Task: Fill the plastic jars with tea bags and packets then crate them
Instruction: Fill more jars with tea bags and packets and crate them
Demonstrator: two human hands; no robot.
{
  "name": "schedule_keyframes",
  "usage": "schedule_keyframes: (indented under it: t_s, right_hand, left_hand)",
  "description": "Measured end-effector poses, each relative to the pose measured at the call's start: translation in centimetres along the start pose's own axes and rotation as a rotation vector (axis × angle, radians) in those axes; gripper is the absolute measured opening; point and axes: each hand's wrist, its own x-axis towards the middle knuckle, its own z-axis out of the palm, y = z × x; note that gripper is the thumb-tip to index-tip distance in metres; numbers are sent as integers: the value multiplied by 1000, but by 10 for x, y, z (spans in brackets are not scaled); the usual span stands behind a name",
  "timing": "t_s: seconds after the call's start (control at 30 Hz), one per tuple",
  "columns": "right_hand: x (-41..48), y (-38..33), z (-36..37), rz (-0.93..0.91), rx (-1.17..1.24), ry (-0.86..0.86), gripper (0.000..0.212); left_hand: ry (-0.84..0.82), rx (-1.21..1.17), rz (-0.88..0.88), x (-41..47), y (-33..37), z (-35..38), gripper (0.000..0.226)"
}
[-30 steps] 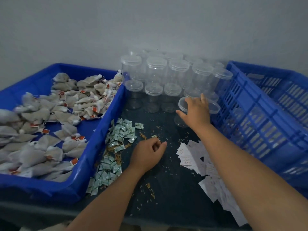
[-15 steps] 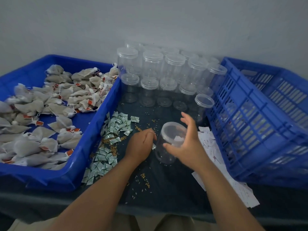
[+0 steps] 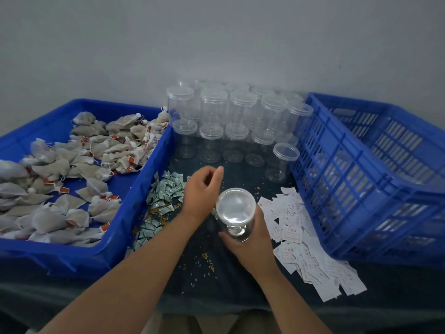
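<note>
My right hand [image 3: 251, 239] grips a clear lidded plastic jar [image 3: 235, 209] from below, holding it just above the dark table with the lid facing me. My left hand [image 3: 201, 192] hovers right beside the jar on its left, fingers loosely curled and thumb raised; I see nothing held in it. Small green packets [image 3: 168, 189] lie in a heap under and left of that hand. White paper packets [image 3: 298, 235] are spread to the right of the jar. Tea bags [image 3: 72, 169] with red tags fill the blue bin [image 3: 134, 196] on the left.
Several empty lidded jars [image 3: 214, 109] stand in rows at the back, one more jar [image 3: 281, 162] apart near the crate. A blue slatted crate [image 3: 361, 189] sits on the right. Loose grains are scattered on the table [image 3: 204, 280] near its front edge.
My right hand took a jar from the back group and brought it toward me, turning its lid up. My left hand lifted off the table next to the jar.
</note>
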Motion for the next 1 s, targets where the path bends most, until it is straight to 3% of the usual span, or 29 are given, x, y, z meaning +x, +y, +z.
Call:
schedule_keyframes:
  t_s: [0.07,0.13,0.2,0.23,0.33,0.5,0.57,0.67,0.77,0.87,0.9,1.0]
  right_hand:
    - [0,-4,-1,-14,23,1,91]
    - [-2,-1,-1,-22,39,-3,85]
    - [-5,-5,-2,-2,6,-8,82]
    - [-6,-8,-3,4,-15,-2,82]
    - [-8,-8,-6,-12,-32,16,77]
    - [-4,-4,-7,50,-110,57,75]
    - [-3,-2,-7,58,-147,65,69]
    - [1,-3,-6,16,-216,86,47]
    - [3,-6,-3,-82,-427,87,40]
    - [-4,-5,-4,-25,-253,110,74]
    - [-7,-6,-5,27,-180,95,74]
    - [-13,-6,-6,10,-18,68,26]
  left_hand:
    - [-143,-51,80,4,27,-8,32]
    - [-401,-43,173,1,46,-12,29]
    - [-635,104,294,-8,56,-10,25]
    - [-656,177,371,-15,57,-7,24]
    - [-436,215,459,-32,54,6,25]
    - [-63,182,113,-49,55,27,49]
    - [-10,246,87,-53,54,33,58]
    - [-58,406,261,-60,61,35,62]
    - [-187,785,308,-69,74,32,78]
    - [-427,1129,293,-76,88,29,104]
    - [-485,1225,290,-78,93,28,110]
    - [-608,1413,53,-70,109,30,136]
